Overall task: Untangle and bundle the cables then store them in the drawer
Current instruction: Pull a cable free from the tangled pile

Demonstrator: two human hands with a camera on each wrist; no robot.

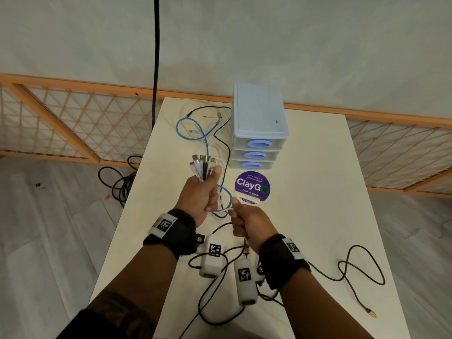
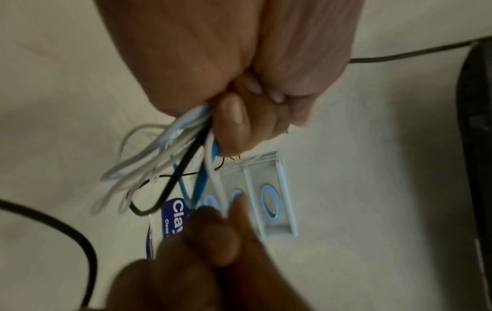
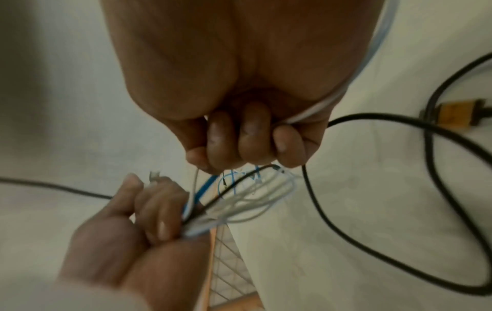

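Observation:
My left hand (image 1: 204,192) grips a bunch of cables (image 1: 204,167) above the white table, their metal plugs sticking up past the fist. White, blue and black strands (image 2: 170,151) hang out below the fist. A blue cable (image 1: 193,129) trails from the bunch toward the far table edge. My right hand (image 1: 244,221) is just right of the left and is curled round a white cable (image 3: 309,113) that runs to the bunch. The small pale-blue drawer unit (image 1: 259,126) stands behind the hands, all three drawers closed.
A round purple sticker (image 1: 252,185) lies in front of the drawers. A long black cable (image 1: 359,267) with a gold plug loops over the near right of the table (image 1: 318,192). More black cable lies on the floor at left. A wooden lattice screen runs behind.

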